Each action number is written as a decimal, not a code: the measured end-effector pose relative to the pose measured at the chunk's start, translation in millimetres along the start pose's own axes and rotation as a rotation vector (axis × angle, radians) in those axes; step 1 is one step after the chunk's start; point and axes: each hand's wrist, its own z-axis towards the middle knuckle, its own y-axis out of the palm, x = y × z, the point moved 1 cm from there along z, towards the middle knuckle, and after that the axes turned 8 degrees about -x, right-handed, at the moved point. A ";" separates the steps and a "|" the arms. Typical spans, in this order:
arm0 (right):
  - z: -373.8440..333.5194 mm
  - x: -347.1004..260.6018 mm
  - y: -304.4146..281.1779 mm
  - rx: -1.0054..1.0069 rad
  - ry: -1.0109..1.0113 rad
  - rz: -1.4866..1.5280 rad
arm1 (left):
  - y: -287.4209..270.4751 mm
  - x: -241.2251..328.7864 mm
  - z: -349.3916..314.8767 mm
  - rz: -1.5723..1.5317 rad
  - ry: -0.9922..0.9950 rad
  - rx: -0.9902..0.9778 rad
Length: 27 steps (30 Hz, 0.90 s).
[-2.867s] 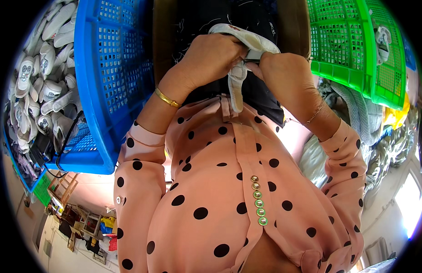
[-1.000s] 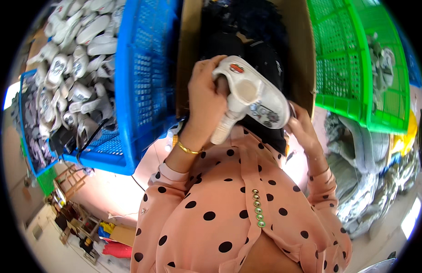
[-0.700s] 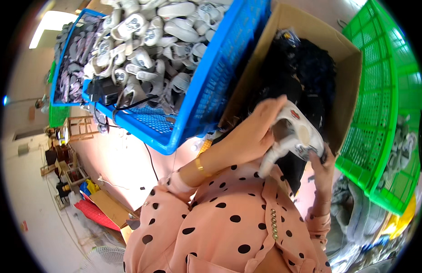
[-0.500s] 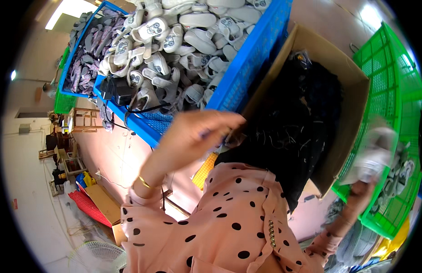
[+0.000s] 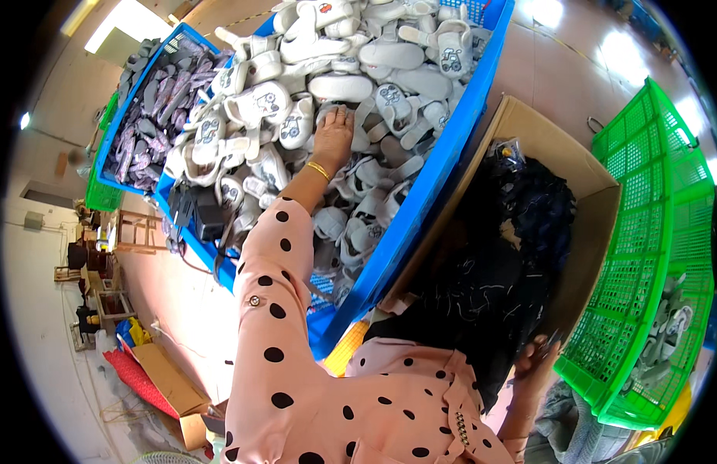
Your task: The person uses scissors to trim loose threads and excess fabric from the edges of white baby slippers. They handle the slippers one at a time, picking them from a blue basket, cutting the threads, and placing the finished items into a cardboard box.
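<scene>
My left hand (image 5: 334,139) reaches into a heap of pale grey slip-on shoes (image 5: 355,87) with printed patterns, which fills a large blue crate (image 5: 451,155). Its fingers curl over a grey shoe (image 5: 327,113) in the middle of the heap; part of that shoe is hidden under them. Low on the right, my right hand (image 5: 536,359) is beside the near corner of a cardboard box (image 5: 587,267). The fingers there are bent around a small dark, thin thing, too unclear to name.
Dark cloth scraps (image 5: 540,209) lie in the cardboard box. To its right stands a green mesh crate (image 5: 633,263) with some grey shoes (image 5: 666,332) inside. Another blue crate (image 5: 115,166) at far left holds purplish shoes. A black boxy device with a cable (image 5: 196,209) sits at the blue crate's near-left edge.
My left hand has moved forward from above my lap onto the shoe heap. My right hand has come back from the green crate, and the pale shoe is no longer in it.
</scene>
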 end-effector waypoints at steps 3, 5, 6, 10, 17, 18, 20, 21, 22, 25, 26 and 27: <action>-7.8 8.0 1.7 -0.025 0.015 -0.029 | 13.2 -9.9 38.9 0.079 0.013 -0.136; -5.3 6.8 -4.1 -0.073 0.075 0.006 | 18.6 -1.6 51.3 0.123 -0.036 -0.215; -3.7 4.7 -3.3 -0.095 0.086 -0.004 | 15.8 3.8 55.4 0.226 0.004 -0.204; 1.1 -11.2 8.0 -0.163 0.036 -0.042 | 4.7 5.8 40.6 0.152 0.263 -0.345; 1.2 -52.9 28.7 -0.270 -0.244 -0.283 | -223.4 1.5 -29.6 -0.110 0.320 0.183; -3.6 -64.6 42.8 -0.275 -0.305 -0.293 | -259.3 12.5 -44.2 -0.129 0.384 0.235; -14.9 -87.2 74.5 -0.366 -0.439 -0.415 | -314.9 49.3 -76.3 -0.054 0.458 0.270; -20.7 -95.9 88.4 -0.405 -0.504 -0.477 | -329.0 71.3 -88.7 0.019 0.530 0.339; -29.7 -102.4 103.2 -0.487 -0.542 -0.484 | -344.9 93.6 -105.4 0.054 0.593 0.318; -52.8 -118.7 142.1 -0.602 -0.498 -0.572 | -356.2 156.1 -141.2 0.128 0.945 0.352; -51.9 -116.7 147.5 -0.609 -0.486 -0.556 | -353.4 175.7 -152.0 0.128 1.077 0.270; -45.5 -112.2 146.8 -0.604 -0.408 -0.574 | -344.0 193.0 -161.2 0.200 1.158 0.270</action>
